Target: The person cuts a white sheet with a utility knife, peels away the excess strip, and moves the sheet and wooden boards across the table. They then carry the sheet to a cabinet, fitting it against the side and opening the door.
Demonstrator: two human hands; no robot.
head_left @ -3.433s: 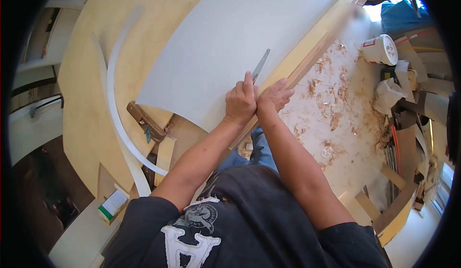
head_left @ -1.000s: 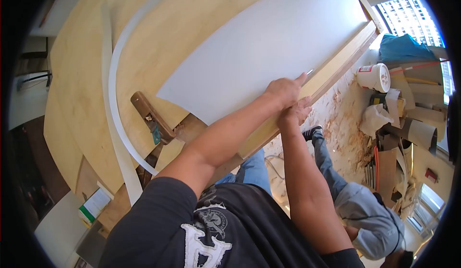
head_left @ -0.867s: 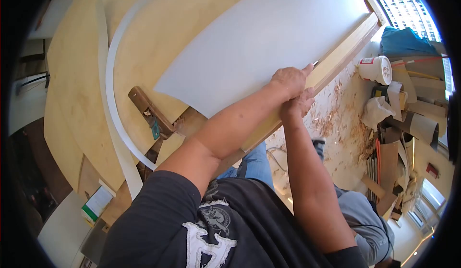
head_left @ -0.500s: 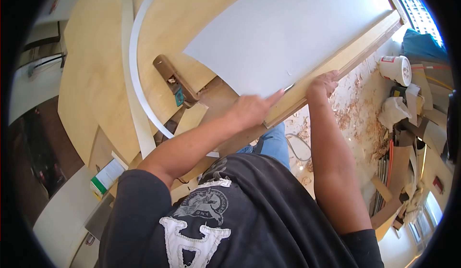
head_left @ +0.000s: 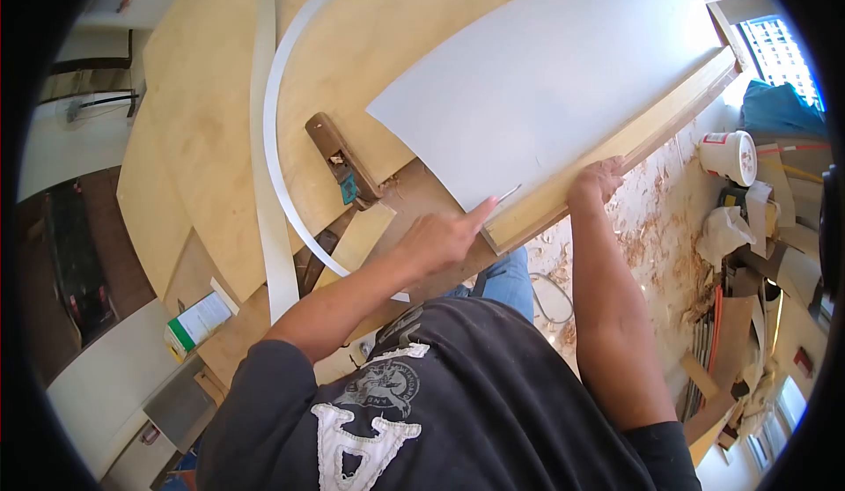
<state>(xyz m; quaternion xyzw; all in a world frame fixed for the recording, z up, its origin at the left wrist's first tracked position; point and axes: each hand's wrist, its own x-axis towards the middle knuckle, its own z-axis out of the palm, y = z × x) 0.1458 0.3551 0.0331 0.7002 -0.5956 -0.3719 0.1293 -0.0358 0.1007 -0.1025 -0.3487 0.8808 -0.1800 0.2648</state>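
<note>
In the head view my left hand (head_left: 440,243) is closed around a slim knife (head_left: 510,193), its index finger stretched along the tool. The handle is hidden in the hand; the pointed metal tip shows over a large white sheet (head_left: 537,77), beside the long wooden board (head_left: 550,199). That board lies along the sheet's right side, its near end close to my body. My right hand (head_left: 598,181) grips the board's outer edge, farther along than the knife, with some fingers hidden beneath.
A wooden hand plane (head_left: 343,161) lies on the plywood (head_left: 211,95) left of the sheet. A curved white strip (head_left: 273,130) runs past it. Shavings (head_left: 656,200) cover the floor at right, near a white bucket (head_left: 729,158). A green-and-white can (head_left: 201,322) stands lower left.
My left hand has drawn the knife toward my body, nearer the board's close end. My right hand keeps its grip on the board. The whole view has shifted slightly.
</note>
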